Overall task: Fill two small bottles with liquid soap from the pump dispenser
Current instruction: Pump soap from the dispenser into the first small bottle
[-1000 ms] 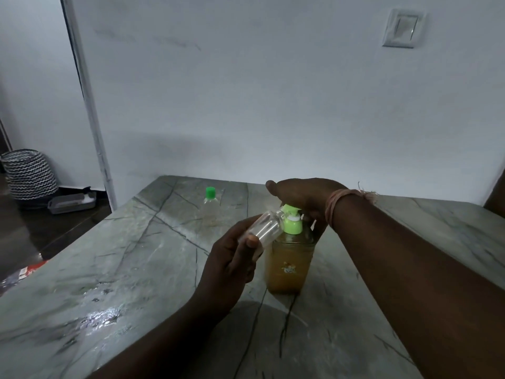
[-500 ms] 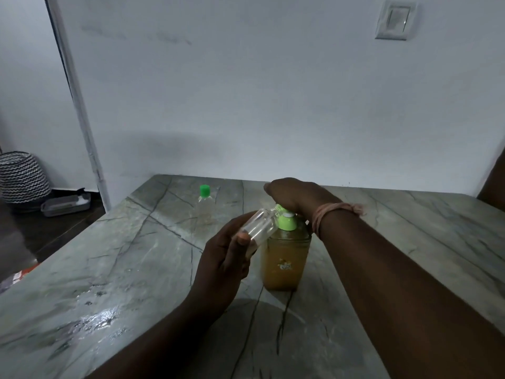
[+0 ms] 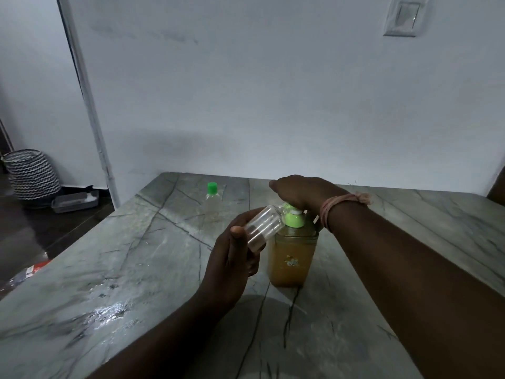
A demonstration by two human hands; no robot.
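Bottles number two — left hand (image 3: 232, 258) grips one clear bottle (image 3: 263, 228), right hand (image 3: 300, 194) presses the single dispenser (image 3: 292, 255) flat-palmed.

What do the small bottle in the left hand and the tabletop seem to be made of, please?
Small bottle: probably clear plastic, see-through and glossy. Tabletop: looks like polished grey-green stone, perhaps marble, with dark veins and a shiny reflection.

Clear plastic bottle (image 3: 263, 227); glossy veined stone table (image 3: 136, 269).
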